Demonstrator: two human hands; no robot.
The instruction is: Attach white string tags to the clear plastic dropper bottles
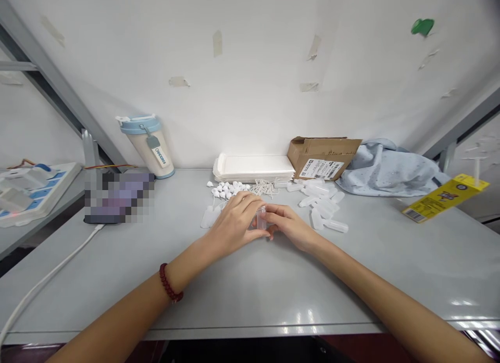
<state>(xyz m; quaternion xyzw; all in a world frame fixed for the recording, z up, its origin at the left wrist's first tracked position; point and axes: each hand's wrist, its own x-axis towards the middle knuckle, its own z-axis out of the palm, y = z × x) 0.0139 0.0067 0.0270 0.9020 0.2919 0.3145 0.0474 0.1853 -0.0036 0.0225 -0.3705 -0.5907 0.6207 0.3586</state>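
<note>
A small clear plastic tube (261, 218) stands upright between my two hands, just above or on the grey table; I cannot tell which. My left hand (236, 220) curves over it, with fingers around the top and thumb near the bottom. From the other side my right hand (291, 225) grips it with bent fingers. Several translucent tubes (322, 199) lie in a loose heap beyond my right hand. Behind my left hand is a pile of small white cone-shaped pieces (228, 189), with white strings (265, 187) beside them. A translucent flat piece (210, 216) lies left of that hand.
At the back stand a stack of white trays (253, 167), an opened cardboard box (324, 157) and a bundled light-blue cloth (388, 167). A tumbler (150, 147) and a phone (121, 199) with a cable are on the left. A yellow drink carton (445, 197) is at right.
</note>
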